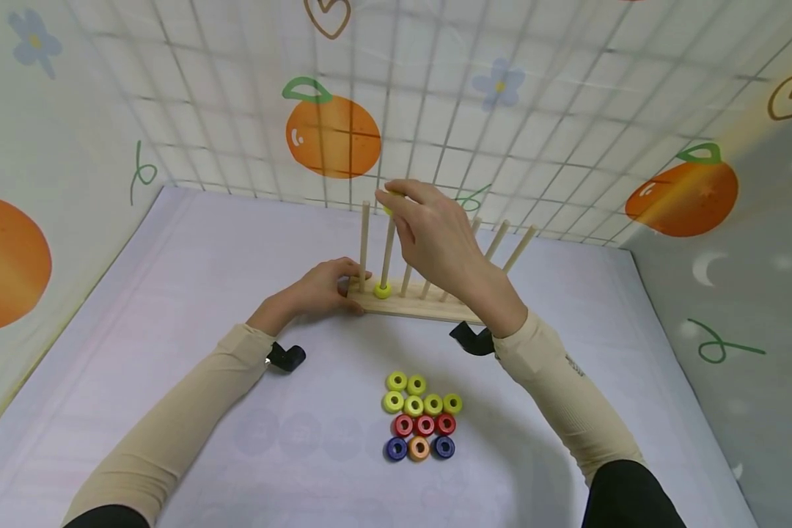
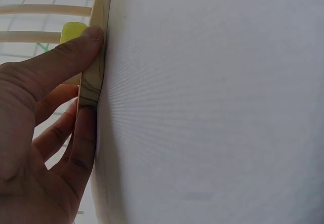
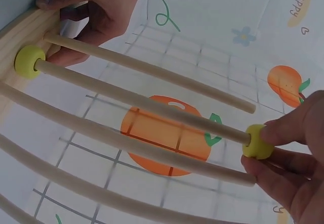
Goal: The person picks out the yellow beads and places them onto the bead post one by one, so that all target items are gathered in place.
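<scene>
A wooden rack (image 1: 409, 306) with several upright pegs stands toward the back of the table. My left hand (image 1: 333, 286) grips its left end, thumb on the front and fingers behind, as the left wrist view also shows. At the base of the second peg (image 1: 387, 253) sits one yellow ring (image 3: 29, 61). My right hand (image 1: 435, 227) pinches another yellow ring (image 3: 258, 141) between thumb and fingers, right at the top of that same peg. In the right wrist view the peg's tip meets the ring's hole. The leftmost peg (image 1: 364, 242) bears no ring.
Loose rings lie grouped in front of the rack: several yellow rings (image 1: 413, 405), three red rings (image 1: 424, 425), two blue rings (image 1: 444, 447) and one orange ring (image 1: 419, 449). A printed cloth wall with a grid (image 1: 237, 110) rises behind the rack.
</scene>
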### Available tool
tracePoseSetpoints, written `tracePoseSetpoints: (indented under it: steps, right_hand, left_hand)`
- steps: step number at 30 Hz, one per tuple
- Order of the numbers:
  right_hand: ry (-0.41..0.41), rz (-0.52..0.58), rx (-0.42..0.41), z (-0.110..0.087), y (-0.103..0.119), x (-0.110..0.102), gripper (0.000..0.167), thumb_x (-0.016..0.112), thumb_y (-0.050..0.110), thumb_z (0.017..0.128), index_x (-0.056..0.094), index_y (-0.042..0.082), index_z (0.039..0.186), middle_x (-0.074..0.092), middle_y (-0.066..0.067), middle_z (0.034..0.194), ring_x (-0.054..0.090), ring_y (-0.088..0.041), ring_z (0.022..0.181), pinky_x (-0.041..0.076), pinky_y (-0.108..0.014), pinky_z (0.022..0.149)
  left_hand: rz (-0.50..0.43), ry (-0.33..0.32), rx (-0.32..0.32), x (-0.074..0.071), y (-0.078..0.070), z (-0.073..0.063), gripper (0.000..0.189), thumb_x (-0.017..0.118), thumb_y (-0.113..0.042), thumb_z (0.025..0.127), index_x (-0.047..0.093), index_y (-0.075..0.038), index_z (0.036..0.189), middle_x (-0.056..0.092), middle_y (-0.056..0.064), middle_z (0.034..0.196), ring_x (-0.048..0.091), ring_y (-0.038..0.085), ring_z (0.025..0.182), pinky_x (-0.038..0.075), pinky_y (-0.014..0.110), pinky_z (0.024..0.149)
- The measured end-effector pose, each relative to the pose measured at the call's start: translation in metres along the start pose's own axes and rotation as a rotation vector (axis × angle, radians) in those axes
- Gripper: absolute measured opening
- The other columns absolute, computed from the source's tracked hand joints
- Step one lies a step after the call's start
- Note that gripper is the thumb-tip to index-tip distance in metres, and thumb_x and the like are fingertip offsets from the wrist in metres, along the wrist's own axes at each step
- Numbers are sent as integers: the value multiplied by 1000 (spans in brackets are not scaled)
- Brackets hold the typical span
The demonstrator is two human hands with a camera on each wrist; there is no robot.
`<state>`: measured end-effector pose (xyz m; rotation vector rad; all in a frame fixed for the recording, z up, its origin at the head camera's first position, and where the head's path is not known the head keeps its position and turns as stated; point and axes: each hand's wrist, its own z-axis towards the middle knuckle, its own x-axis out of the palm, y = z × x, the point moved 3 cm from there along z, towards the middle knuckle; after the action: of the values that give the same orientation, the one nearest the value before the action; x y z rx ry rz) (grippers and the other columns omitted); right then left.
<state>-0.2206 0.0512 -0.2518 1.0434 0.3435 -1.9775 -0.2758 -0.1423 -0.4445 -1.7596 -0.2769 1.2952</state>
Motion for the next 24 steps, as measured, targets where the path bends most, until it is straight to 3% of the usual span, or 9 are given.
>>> tracePoseSetpoints:
  steps: [6,13,18,24]
  right_hand:
    - [12,-16,5,-1,-2,0,31,61,-2,94,70,3,123,65,-16,127,65,-31,106,47,-33,56]
    - [-20,-12,-15,-8,1,-7,30,64,-2,92,72,3,121,65,-15,127,66,-30,99,47,-33,55]
    - [-33,-3,-57,-16,10,-17,29,64,-2,91,72,2,119,65,-15,124,64,-30,107,52,-37,63]
    - [-38,27,-81,-30,19,-32,28,67,-2,90,72,1,118,69,-13,118,67,-28,102,55,-40,73]
  left_hand:
    - [26,2,10,0,-2,0,62,90,-23,76,65,-11,132,58,1,129,56,19,109,52,35,89]
    - [61,2,19,1,-3,0,64,90,-25,75,65,-10,132,58,2,130,54,20,113,48,38,93]
    - [66,8,17,3,-3,0,64,90,-26,76,65,-11,133,57,1,131,52,20,116,46,39,96]
    - [76,2,12,0,-5,-1,62,89,-25,77,65,-11,132,57,2,132,51,23,120,43,44,101]
